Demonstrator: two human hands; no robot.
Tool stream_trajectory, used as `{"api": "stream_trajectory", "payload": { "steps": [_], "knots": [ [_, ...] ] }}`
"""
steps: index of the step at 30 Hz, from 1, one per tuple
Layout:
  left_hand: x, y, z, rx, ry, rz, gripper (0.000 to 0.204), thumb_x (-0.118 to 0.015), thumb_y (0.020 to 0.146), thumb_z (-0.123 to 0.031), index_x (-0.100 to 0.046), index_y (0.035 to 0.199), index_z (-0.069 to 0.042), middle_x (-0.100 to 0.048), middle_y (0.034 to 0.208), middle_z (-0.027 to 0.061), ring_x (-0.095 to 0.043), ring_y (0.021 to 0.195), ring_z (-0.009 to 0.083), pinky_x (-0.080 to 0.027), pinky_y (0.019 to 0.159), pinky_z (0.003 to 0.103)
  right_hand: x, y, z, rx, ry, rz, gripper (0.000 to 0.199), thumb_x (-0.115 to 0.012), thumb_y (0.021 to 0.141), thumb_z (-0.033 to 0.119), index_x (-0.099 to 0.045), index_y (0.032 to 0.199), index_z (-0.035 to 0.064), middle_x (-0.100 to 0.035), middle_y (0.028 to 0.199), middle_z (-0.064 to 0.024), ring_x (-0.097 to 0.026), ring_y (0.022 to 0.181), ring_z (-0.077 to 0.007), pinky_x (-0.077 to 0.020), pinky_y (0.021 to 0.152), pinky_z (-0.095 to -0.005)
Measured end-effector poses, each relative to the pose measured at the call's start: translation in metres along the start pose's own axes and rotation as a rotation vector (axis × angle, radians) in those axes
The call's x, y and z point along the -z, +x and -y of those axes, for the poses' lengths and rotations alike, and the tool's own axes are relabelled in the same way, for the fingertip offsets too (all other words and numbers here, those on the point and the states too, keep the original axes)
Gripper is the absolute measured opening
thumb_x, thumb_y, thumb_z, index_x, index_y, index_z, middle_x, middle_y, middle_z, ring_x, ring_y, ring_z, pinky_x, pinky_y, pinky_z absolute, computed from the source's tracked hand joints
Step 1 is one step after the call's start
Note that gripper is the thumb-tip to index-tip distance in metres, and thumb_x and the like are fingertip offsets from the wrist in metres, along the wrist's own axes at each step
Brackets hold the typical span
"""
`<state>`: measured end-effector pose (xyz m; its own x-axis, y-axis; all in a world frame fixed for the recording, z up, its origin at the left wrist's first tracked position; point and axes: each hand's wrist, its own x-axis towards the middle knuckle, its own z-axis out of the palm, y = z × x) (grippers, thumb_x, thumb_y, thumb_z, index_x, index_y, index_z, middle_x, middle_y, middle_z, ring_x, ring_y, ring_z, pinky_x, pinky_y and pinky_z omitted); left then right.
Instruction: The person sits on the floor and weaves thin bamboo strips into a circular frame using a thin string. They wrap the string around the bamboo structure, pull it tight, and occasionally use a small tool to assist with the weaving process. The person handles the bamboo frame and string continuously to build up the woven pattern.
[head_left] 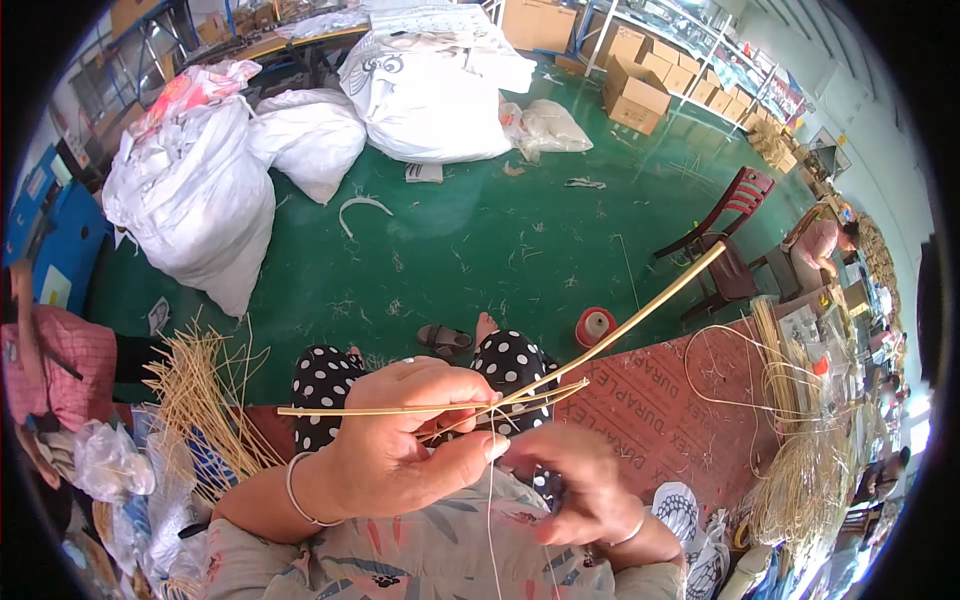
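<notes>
- Head view: canes (612, 338) cross above dotted trousers (322, 385).
- The left hand (395, 435), above the trousers, pinches the canes; white thread (491, 520) hangs beside its thumb.
- The right hand (578, 485) blurs nearby; its grip cannot be told.
- Straw (200, 390) lies left of the trousers.

And there's the glossy green floor (540, 235), dark-red slat-backed chair (728, 272) at right, pale wall (872, 140) beyond!
</notes>
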<state>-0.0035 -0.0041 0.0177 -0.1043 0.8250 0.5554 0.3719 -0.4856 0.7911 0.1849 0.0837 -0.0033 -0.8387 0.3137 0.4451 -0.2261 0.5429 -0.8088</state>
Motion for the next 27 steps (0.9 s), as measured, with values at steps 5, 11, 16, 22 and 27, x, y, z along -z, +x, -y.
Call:
{"api": "stream_trajectory", "payload": {
  "steps": [5, 11, 16, 22, 27],
  "knots": [
    [0.000, 0.000, -0.004, 0.098, -0.109, 0.061, 0.026, -0.069, 0.069, -0.004, -0.056, 0.090, 0.001, -0.052, 0.067, 0.0046, -0.045, 0.053, 0.0068, -0.034, 0.044, 0.021, 0.036, 0.019, 0.024, 0.263, -0.729, -0.200, 0.047, -0.069, 0.067, 0.041, -0.058, 0.097, 0.0063, -0.056, 0.086, -0.0118, -0.056, 0.065, -0.0233, -0.0468, 0.056, -0.0313],
    [-0.003, 0.000, -0.008, 0.189, -0.206, 0.105, 0.024, -0.068, 0.071, -0.003, -0.055, 0.090, 0.003, -0.052, 0.071, 0.0031, -0.045, 0.058, 0.0041, -0.036, 0.047, 0.019, 0.037, 0.029, 0.026, 0.308, -1.062, -0.139, 0.044, -0.071, 0.060, 0.029, -0.059, 0.097, 0.0090, -0.050, 0.096, -0.0065, -0.053, 0.075, -0.0205, -0.0453, 0.054, -0.0287],
    [-0.004, -0.001, -0.008, 0.239, -0.260, 0.107, 0.023, -0.067, 0.072, -0.002, -0.055, 0.090, 0.004, -0.051, 0.073, 0.0016, -0.044, 0.061, 0.0030, -0.036, 0.049, 0.018, 0.032, 0.028, 0.021, 0.398, -1.099, -0.159, 0.042, -0.070, 0.058, 0.021, -0.058, 0.096, 0.0078, -0.054, 0.091, -0.0030, -0.052, 0.072, -0.0173, -0.0433, 0.052, -0.0251],
    [-0.007, 0.000, -0.004, 0.242, -0.307, 0.115, 0.023, -0.066, 0.072, -0.003, -0.055, 0.091, 0.004, -0.051, 0.072, 0.0014, -0.043, 0.060, 0.0032, -0.036, 0.049, 0.019, 0.026, 0.036, 0.016, 0.450, -1.074, -0.178, 0.034, -0.071, 0.062, 0.028, -0.060, 0.085, 0.0059, -0.058, 0.086, -0.0048, -0.056, 0.072, -0.0208, -0.0482, 0.058, -0.0300],
    [-0.006, -0.004, 0.001, 0.257, -0.182, 0.098, 0.024, -0.066, 0.073, -0.005, -0.055, 0.093, 0.002, -0.053, 0.070, 0.0014, -0.044, 0.059, 0.0049, -0.035, 0.050, 0.020, 0.022, 0.043, 0.004, 0.462, -0.992, -0.177, 0.028, -0.071, 0.063, 0.021, -0.061, 0.084, 0.0055, -0.059, 0.085, -0.0043, -0.057, 0.070, -0.0197, -0.0466, 0.054, -0.0292]
  ]
}}
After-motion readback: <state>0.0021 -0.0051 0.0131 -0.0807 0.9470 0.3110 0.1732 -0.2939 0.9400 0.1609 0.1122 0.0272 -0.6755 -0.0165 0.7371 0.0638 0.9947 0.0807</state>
